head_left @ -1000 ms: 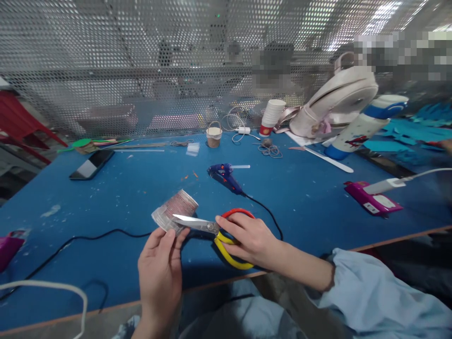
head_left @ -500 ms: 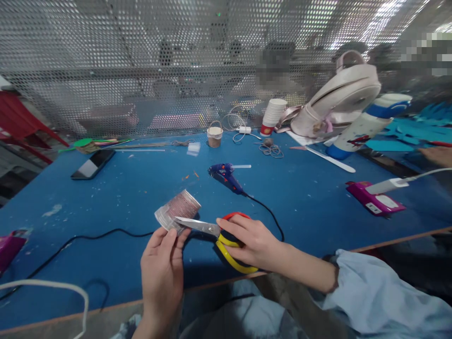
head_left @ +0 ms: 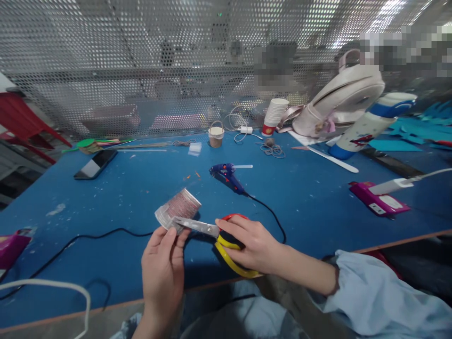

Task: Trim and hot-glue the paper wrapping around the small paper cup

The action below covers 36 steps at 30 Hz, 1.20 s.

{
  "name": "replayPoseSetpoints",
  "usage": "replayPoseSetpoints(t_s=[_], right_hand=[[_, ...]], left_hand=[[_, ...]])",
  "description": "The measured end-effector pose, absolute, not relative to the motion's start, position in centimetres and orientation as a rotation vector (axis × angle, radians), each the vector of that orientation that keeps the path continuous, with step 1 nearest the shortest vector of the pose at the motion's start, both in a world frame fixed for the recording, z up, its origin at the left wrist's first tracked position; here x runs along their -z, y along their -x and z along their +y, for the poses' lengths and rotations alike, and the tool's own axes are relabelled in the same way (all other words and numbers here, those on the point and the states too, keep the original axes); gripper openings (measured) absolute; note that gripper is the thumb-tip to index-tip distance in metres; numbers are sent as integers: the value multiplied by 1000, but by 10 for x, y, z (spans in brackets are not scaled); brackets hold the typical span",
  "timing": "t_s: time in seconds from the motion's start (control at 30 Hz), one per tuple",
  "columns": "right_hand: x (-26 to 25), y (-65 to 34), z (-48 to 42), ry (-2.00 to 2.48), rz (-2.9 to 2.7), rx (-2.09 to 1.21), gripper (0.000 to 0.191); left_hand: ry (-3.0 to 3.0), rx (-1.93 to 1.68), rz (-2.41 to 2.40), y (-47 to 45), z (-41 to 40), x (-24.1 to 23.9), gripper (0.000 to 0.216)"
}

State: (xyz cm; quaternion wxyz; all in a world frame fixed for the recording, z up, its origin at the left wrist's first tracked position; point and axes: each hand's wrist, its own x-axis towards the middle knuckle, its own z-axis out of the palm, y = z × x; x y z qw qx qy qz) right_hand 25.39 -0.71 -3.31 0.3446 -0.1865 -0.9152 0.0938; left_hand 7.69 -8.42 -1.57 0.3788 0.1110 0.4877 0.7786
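Note:
My left hand (head_left: 164, 259) grips a tilted cup (head_left: 182, 207) near its pale, whitish end, thumb on the near side. Pinkish-brown cord is wound in rows around the cup's body. Scissors (head_left: 197, 226) with red, yellow and black handles are held in my right hand (head_left: 252, 242), its fingers around the grips. Their blades point left and reach the cup's pale end beside my left thumb. Whether the tips are cutting is too small to tell. Beyond the hands lies a dark blue glue gun (head_left: 228, 176) with a clear glue stick in its back.
A small cord-wrapped bucket (head_left: 215, 136), stacked paper cups (head_left: 275, 115), grey cord (head_left: 271, 148), a backpack (head_left: 342, 101) and a bottle (head_left: 363, 132) stand along the back. A phone (head_left: 95, 165) lies left. A purple power strip (head_left: 379, 200) is at right. Black cable (head_left: 120, 230) crosses the table.
The scissors' blades have shifted slightly at the cup's pale end, their handles a little lower. Another person's hand at the far right has left the view.

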Motion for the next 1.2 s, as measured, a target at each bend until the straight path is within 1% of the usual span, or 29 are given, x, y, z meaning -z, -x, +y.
replayPoseSetpoints(t_s=[0.1, 0.4, 0.57, 0.7, 0.93, 1.2], right_hand=[[32, -254, -8, 507, -2380, -250, 37], [34, -252, -13, 506, -2345, -423, 37], [36, -253, -12, 476, -2371, -417, 37], [35, -254, -13, 499, -2366, -352, 37], [32, -256, -12, 629, -2305, -267, 39], [28, -253, -11, 519, -2448, 56, 36]], left_hand=[[-270, -2008, 1272, -78, -83, 15, 11], [-219, -2044, 1273, -82, -83, 15, 13], [-240, -2033, 1277, -82, -84, 14, 15], [-250, -2043, 1282, -82, -84, 14, 16], [-315, -2065, 1214, -81, -85, 17, 10], [-384, -1936, 1249, -78, -83, 18, 9]])
